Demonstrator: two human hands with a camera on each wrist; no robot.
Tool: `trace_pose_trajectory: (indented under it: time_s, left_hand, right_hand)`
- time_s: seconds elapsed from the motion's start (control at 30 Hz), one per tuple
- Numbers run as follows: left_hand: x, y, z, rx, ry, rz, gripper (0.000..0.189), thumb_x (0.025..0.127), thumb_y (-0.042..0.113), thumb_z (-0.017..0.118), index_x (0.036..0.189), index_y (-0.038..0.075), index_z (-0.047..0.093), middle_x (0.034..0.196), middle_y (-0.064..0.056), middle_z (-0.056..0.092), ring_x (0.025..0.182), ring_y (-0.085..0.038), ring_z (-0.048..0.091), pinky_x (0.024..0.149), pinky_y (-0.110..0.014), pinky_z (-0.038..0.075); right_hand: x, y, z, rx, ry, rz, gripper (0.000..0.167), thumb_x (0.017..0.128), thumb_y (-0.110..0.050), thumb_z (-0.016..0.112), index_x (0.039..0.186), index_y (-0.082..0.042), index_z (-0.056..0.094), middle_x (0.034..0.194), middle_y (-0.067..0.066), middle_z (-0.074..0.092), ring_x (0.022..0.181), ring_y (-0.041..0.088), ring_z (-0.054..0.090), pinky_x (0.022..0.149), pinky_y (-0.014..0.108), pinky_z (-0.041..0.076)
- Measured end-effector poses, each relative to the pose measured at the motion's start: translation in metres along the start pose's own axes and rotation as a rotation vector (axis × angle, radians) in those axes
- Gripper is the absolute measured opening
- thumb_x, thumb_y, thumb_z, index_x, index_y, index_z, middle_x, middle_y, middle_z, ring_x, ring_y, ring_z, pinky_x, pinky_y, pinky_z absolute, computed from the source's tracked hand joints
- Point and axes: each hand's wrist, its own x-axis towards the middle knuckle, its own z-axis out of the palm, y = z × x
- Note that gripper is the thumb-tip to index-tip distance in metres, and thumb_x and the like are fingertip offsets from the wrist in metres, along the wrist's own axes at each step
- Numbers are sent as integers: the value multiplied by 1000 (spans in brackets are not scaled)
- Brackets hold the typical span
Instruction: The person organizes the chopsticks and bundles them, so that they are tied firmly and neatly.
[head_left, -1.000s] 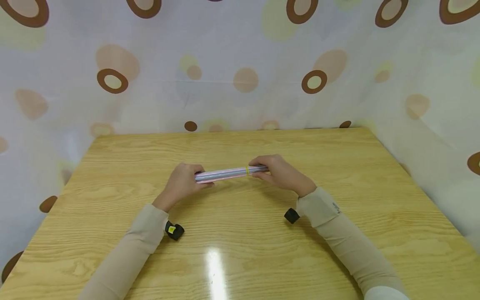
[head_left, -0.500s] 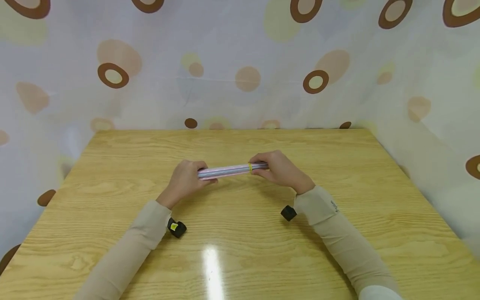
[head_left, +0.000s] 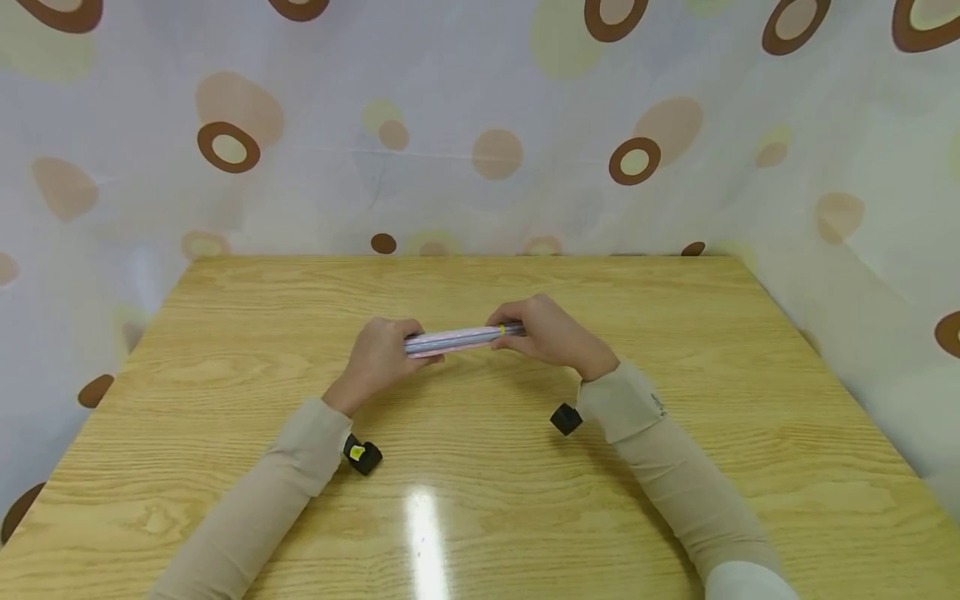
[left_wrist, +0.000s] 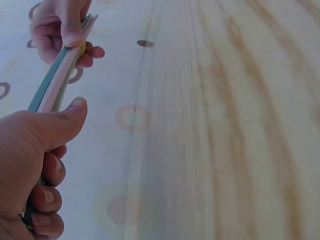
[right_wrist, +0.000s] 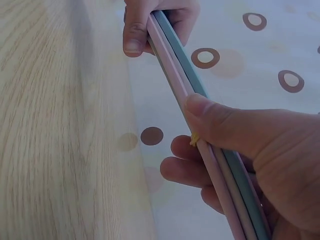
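Observation:
A bundle of chopsticks [head_left: 452, 339] in pink, teal and beige is held crosswise above the table. Its left part sits in my left hand [head_left: 377, 354], whose fingers curl round it with the thumb along the top in the left wrist view. Toward the other end, my right hand [head_left: 553, 332] pinches the bundle between thumb and fingers. A yellow rubber band [right_wrist: 194, 140] circles the chopsticks right under the right thumb and index finger. The left end of the bundle is hidden in the left palm.
Below the hands spreads a wood-grain table [head_left: 480, 450]. A pale curtain [head_left: 435, 200] with brown and beige spots hangs behind it and along the sides. Small black wrist cameras [head_left: 567, 418] jut from both sleeves.
My right hand has moved left along the bundle, so its fingers now reach past the rubber band. My left hand has shifted slightly right and away, still gripping the chopsticks.

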Motion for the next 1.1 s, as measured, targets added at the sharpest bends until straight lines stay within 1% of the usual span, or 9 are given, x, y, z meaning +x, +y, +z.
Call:
trace_pose_trajectory:
  time_s: [0.17, 0.33, 0.43, 0.53, 0.7, 0.83, 0.93, 1.0, 1.1]
  left_hand:
    - [-1, -1, 2, -16, -2, -7, 32, 67, 32, 88, 77, 7, 71, 69, -3, 69, 53, -12, 52, 53, -28, 43]
    - [1, -2, 0, -17, -11, -25, 32, 68, 33, 87, 78, 8, 71, 69, -3, 69, 54, -13, 52, 54, -28, 44]
    - [1, -3, 0, -10, -15, -30, 32, 68, 33, 87, 78, 8, 71, 70, -3, 70, 54, -12, 53, 54, -29, 45]
    - [1, -4, 1, -8, -19, -25, 32, 69, 34, 87, 79, 7, 72, 71, -4, 71, 55, -13, 55, 55, -30, 46]
    - [-1, -5, 1, 0, -16, -24, 32, 69, 35, 86, 79, 7, 72, 71, -4, 71, 55, -13, 56, 55, -30, 47]
    - [-1, -5, 0, 0, 9, -23, 32, 69, 33, 87, 79, 6, 72, 71, -5, 70, 55, -14, 55, 55, -30, 47]
    - [-1, -5, 0, -2, 15, -20, 32, 70, 32, 86, 79, 5, 72, 71, -5, 71, 55, -14, 55, 55, -31, 47]
    - [-2, -4, -1, 4, 11, -15, 31, 70, 31, 86, 79, 5, 72, 71, -5, 71, 54, -14, 56, 55, -30, 48]
    - [-2, -1, -1, 14, 16, 8, 32, 70, 32, 86, 79, 5, 72, 71, -6, 71, 54, -13, 56, 55, -30, 48]
  right_hand:
    - [-3, 0, -1, -8, -19, 25, 28, 86, -18, 73, 110, -3, 69, 95, 7, 73, 62, 4, 58, 60, 25, 48]
    - [-7, 3, -5, 10, 6, 3, 33, 83, -15, 76, 111, -2, 67, 97, 9, 72, 73, 10, 67, 66, 27, 53]
    - [-9, 7, -8, 27, 10, 4, 26, 84, -12, 75, 107, -3, 67, 97, 8, 72, 81, 14, 69, 72, 29, 55]
    - [-10, 10, -8, 28, 5, 16, 19, 86, -12, 72, 104, -5, 68, 95, 6, 71, 82, 14, 69, 73, 29, 55]
    - [-8, 12, -6, 32, 3, 0, 17, 88, -12, 70, 103, -5, 68, 93, 6, 72, 76, 10, 67, 69, 28, 53]
    - [-4, 10, -5, 20, 36, -33, 18, 87, -12, 71, 103, -3, 68, 91, 7, 72, 72, 10, 66, 68, 29, 53]
    - [-2, 8, -5, -8, 57, -36, 19, 86, -12, 72, 103, -4, 69, 90, 6, 72, 69, 8, 64, 66, 29, 52]
    - [0, 5, -3, -27, 53, -38, 20, 86, -13, 73, 103, -4, 69, 89, 6, 72, 64, 6, 60, 62, 27, 50]
    - [2, 1, -2, -44, 20, -49, 22, 87, -16, 72, 105, -4, 69, 88, 6, 72, 57, 3, 53, 58, 25, 46]
